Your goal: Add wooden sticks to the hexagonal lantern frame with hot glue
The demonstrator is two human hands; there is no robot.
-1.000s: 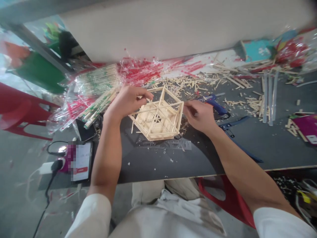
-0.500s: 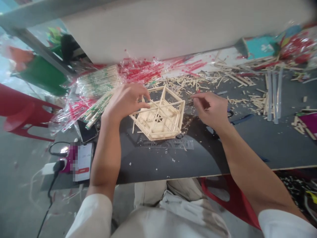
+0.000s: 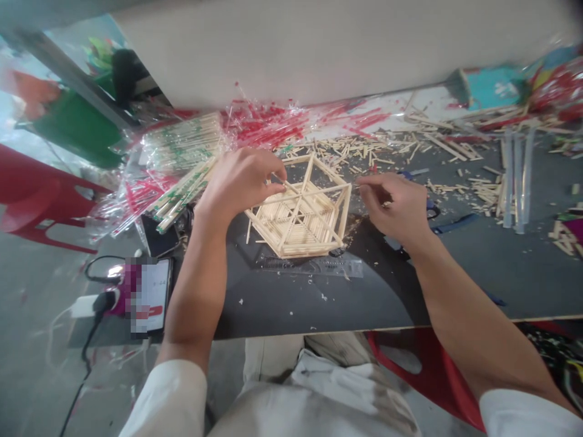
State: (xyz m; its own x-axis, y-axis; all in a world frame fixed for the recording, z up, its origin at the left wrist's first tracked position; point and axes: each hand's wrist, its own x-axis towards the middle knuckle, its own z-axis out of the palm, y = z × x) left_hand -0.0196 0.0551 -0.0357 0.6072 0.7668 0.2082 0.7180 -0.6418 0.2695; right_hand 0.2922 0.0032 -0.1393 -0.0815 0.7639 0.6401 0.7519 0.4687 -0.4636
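A hexagonal frame (image 3: 314, 233) built from pale wooden sticks in stacked layers stands on the dark table; sticks cross at its middle like spokes. At its upper left side my left hand (image 3: 248, 176) is closed, thumb and index finger pinching a stick of the frame. My right hand (image 3: 395, 200) hovers beside the frame's right corner, its thumb and index finger nearly together; anything between them is too small to make out. A clear plastic ruler (image 3: 314, 267) lies in front of the frame.
Cut stick pieces (image 3: 364, 145) and red sticks (image 3: 273, 124) litter the back. Bagged sticks (image 3: 180, 152) lie left, above a phone (image 3: 157, 291). Clear glue-like rods (image 3: 517, 176) and a blue-handled tool (image 3: 455, 224) are right. The table's front edge (image 3: 319, 332) is near my lap.
The view has shifted slightly, so the frame appears further right. My right hand's fingertips are a little closer to the frame's right corner. My left hand stays at the upper left side.
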